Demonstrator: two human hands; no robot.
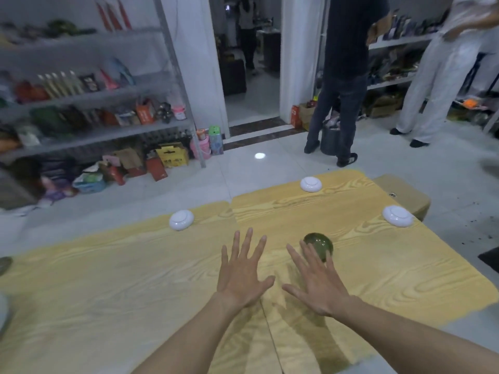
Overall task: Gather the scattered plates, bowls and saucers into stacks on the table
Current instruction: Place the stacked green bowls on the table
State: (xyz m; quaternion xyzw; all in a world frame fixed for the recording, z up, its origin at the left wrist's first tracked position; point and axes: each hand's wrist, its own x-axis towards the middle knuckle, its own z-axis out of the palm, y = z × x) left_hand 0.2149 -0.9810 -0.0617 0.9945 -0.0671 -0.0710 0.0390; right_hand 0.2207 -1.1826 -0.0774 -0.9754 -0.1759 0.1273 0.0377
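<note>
Three white dishes lie upside down on the wooden table (108, 279): one at the far left edge (181, 219), one at the far middle (311, 184), one at the right edge (397, 215). A dark green bowl (320, 244) sits upside down near the middle. My left hand (241, 271) hovers flat with fingers spread, holding nothing. My right hand (316, 279) is also spread and empty, its fingertips overlapping the near side of the green bowl; whether they touch it I cannot tell. At the far left edge two more objects (4, 264) are cut off.
Beyond the table's far edge is tiled floor. Two people stand at the back right, one in dark clothes (337, 98), one in white (437, 85). Cluttered shelves (94, 103) line the left wall. A cardboard box (405, 195) sits beside the table's far right corner.
</note>
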